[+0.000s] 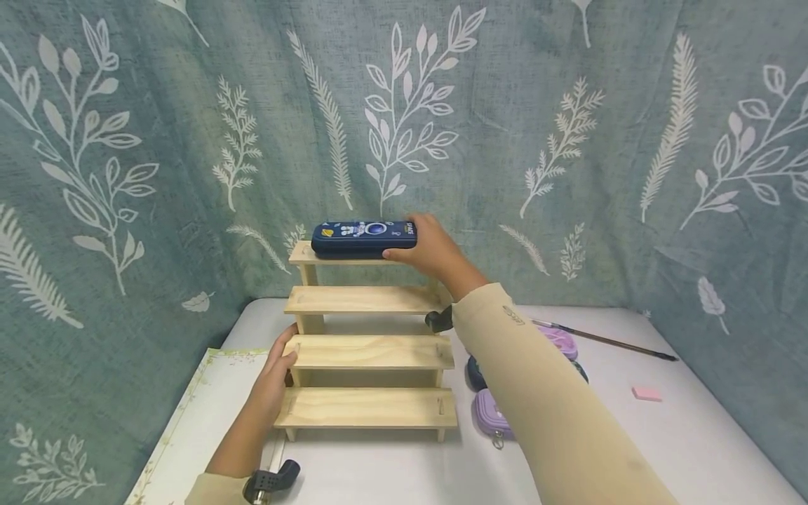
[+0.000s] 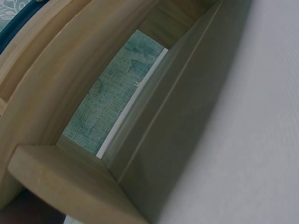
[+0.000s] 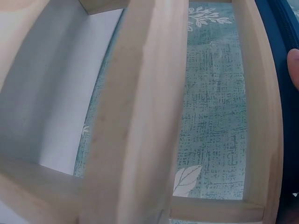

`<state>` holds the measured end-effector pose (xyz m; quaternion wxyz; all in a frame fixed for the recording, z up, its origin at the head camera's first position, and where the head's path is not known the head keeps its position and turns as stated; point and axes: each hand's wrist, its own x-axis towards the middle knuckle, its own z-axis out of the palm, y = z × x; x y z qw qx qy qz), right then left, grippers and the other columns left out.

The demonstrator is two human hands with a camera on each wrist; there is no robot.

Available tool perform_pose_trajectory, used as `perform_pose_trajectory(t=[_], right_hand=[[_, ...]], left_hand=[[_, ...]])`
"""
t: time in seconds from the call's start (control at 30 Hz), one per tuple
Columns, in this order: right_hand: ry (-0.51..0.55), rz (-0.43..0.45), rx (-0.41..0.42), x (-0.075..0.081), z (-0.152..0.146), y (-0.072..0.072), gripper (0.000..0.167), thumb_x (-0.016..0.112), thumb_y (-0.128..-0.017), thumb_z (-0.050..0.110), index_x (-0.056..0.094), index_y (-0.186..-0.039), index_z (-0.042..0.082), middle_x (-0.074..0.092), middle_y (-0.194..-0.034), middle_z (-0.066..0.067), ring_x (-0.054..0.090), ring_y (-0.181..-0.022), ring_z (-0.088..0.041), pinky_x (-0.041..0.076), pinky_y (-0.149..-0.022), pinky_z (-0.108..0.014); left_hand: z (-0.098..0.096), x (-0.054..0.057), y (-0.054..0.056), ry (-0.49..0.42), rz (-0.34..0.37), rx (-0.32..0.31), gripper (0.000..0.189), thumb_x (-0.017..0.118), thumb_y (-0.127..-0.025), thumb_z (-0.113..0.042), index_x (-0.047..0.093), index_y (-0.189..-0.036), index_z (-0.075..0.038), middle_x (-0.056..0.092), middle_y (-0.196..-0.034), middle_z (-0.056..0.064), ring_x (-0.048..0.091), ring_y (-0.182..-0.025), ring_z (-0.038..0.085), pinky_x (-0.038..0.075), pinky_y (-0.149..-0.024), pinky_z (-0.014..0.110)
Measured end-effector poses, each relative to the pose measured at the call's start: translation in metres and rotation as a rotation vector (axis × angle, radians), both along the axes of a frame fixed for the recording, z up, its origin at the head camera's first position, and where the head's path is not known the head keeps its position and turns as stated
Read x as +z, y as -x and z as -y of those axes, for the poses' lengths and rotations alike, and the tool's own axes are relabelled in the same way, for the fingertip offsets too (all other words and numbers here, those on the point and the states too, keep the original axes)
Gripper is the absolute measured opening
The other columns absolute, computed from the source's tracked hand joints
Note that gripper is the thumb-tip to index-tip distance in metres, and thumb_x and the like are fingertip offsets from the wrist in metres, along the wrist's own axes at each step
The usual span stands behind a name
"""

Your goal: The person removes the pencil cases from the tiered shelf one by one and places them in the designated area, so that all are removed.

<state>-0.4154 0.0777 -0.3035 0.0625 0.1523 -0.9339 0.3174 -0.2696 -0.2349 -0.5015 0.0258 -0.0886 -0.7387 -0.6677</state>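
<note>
A dark blue pencil case (image 1: pixel 362 242) with an astronaut print lies along the top step of a wooden tiered shelf (image 1: pixel 369 351). My right hand (image 1: pixel 432 249) grips its right end, thumb at the front and fingers over the back. In the right wrist view, the thumb (image 3: pixel 294 65) shows against the blue case (image 3: pixel 280 28) at the right edge. My left hand (image 1: pixel 274 372) holds the left side of the shelf near the second step from the bottom, its fingers partly hidden by the wood. The left wrist view shows the shelf's bare wood (image 2: pixel 70 177) close up.
Right of the shelf, a purple case (image 1: pixel 492 414), another purple case (image 1: pixel 558 340) and dark round items lie partly behind my right sleeve (image 1: pixel 536 393). A thin brush (image 1: pixel 612 340) and a pink eraser (image 1: pixel 647 393) lie farther right. A patterned sheet (image 1: pixel 196 414) lies at left.
</note>
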Motion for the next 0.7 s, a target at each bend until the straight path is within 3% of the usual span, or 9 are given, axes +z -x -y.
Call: perform_pose_trajectory(t=[0.53, 0.7], right_hand=[[-0.039, -0.074, -0.01, -0.003, -0.02, -0.027, 0.093, 0.084, -0.082, 0.059, 0.045, -0.153, 0.014, 0.049, -0.148, -0.009, 0.056, -0.123, -0.028, 0.049, -0.105, -0.05], [-0.033, -0.099, 0.022, -0.005, -0.026, -0.036, 0.089, 0.086, -0.082, 0.055, 0.049, -0.151, 0.012, 0.05, -0.146, -0.01, 0.056, -0.122, -0.028, 0.049, -0.105, -0.049]], left_hand=[[-0.002, 0.002, 0.0, 0.011, 0.019, 0.012, 0.055, 0.03, -0.113, -0.026, 0.021, -0.167, -0.03, 0.015, -0.175, 0.001, 0.007, -0.162, 0.029, 0.005, -0.126, 0.066], [0.0, 0.002, -0.001, 0.011, 0.026, 0.014, 0.055, 0.03, -0.114, -0.027, 0.02, -0.167, -0.03, 0.013, -0.175, 0.001, 0.005, -0.162, 0.029, 0.006, -0.126, 0.067]])
